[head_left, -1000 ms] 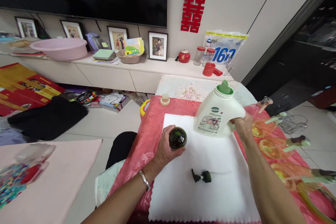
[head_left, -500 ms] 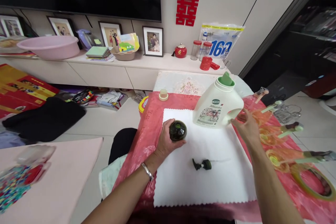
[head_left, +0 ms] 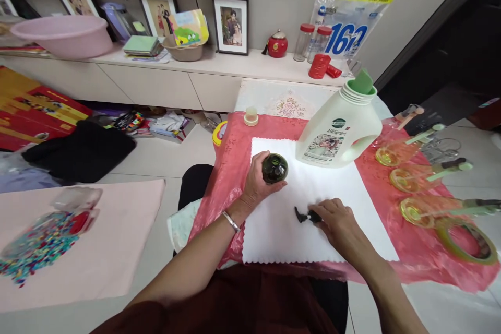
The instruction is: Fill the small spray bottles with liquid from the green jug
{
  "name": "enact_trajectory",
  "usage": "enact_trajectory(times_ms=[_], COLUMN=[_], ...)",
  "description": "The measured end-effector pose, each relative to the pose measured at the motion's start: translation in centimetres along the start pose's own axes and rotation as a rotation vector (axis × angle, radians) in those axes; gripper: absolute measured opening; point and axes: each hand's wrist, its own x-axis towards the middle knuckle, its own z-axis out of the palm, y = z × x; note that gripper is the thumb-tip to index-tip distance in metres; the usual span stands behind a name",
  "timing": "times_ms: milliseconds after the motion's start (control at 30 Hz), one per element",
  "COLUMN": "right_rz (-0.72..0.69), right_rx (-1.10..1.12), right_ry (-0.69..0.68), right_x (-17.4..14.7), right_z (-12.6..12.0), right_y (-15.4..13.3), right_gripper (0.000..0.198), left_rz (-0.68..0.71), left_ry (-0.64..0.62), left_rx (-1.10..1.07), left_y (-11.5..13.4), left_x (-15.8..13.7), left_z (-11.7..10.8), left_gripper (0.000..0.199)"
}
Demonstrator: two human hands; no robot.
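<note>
My left hand [head_left: 260,180] is wrapped round a dark green bottle [head_left: 274,168], seen from above over the white cloth [head_left: 282,240]. My right hand [head_left: 335,222] has its fingers closed on the collar of a black pump dispenser head [head_left: 302,215], whose spout points left; the hand hides its tube. Behind both hands stands a large white detergent jug [head_left: 324,135] with a green pour spout [head_left: 362,83] and its handle to the right. A pale cap [head_left: 251,116] sits on the red table cover near the far left corner.
Several glass vessels with yellow liquid [head_left: 415,211] and stirring sticks line the table's right side, beside a roll of tape [head_left: 465,240]. To the left, a pink table [head_left: 133,219] holds spilled colourful beads [head_left: 43,245]. A cabinet behind bears jars [head_left: 304,44] and framed photos.
My right hand has left the jug's handle and come down and left to the pump head, now gripping it. My left hand still holds the bottle. The camera view has tilted down.
</note>
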Motion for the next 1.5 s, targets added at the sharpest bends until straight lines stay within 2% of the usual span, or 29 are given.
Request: enact_trajectory(times_ms=[67,133,267,367,433,500,633,733,800,900,1067,1267,1500], right_rz=[-0.037,-0.053,0.080,0.157,0.144,0.086,-0.042,-0.060,-0.037,-0.034,-0.125,-0.148,-0.141], right_rx=[0.045,0.171,0.404,0.699,0.954,1.115,1.129,1.041,0.962,0.812,0.556,0.566,0.573], right_ry=[0.005,0.069,0.277,0.472,0.593,0.692,0.843,0.929,0.918,0.811,0.622,0.479,0.446], right_x=[0.5,1.2,2.9,4.8,6.3,7.9,10.7,11.8,12.2,12.7,13.8,14.2,14.6], right_z=[-0.6,-2.0,-4.7,-5.4,-5.6,-5.9,-7.1,-7.6,-7.6,-7.2,-5.4,-2.6,-2.0], right_y=[-0.3,-0.9,-2.5,-3.5,-4.2,-5.1,-7.1,-7.7,-7.5,-7.0,-6.7,-6.2,-6.2], right_gripper=[0.036,0.027,0.029,0.033,0.034,0.036,0.037,0.039,0.042,0.043,0.030,0.029,0.026], left_rz=[0.014,0.020,0.030,0.048,0.064,0.069,0.035,0.032,0.034,0.036,0.051,0.133,0.179], left_ry=[0.006,0.010,0.014,0.009,0.019,0.022,0.008,0.007,0.004,-0.001,0.010,0.083,0.114], left_rx=[-0.021,-0.029,-0.010,0.007,-0.005,-0.034,-0.098,-0.137,-0.145,-0.129,-0.077,-0.049,-0.060], left_y=[0.1,0.1,-0.2,-0.4,-0.5,-0.6,-0.3,0.1,0.3,0.4,0.0,-0.3,0.4], left_x=[0.0,0.0,0.1,0.2,0.2,0.2,0.3,0.5,0.5,0.5,0.5,0.5,0.7], left_z=[0.0,0.2,0.4,0.6,0.7,0.7,0.7,0.5,0.4,0.3,0.6,1.2,1.0], left_gripper=[0.099,0.098,0.100,0.102,0.102,0.100,0.099,0.093,0.088,0.090,0.093,0.094,0.084])
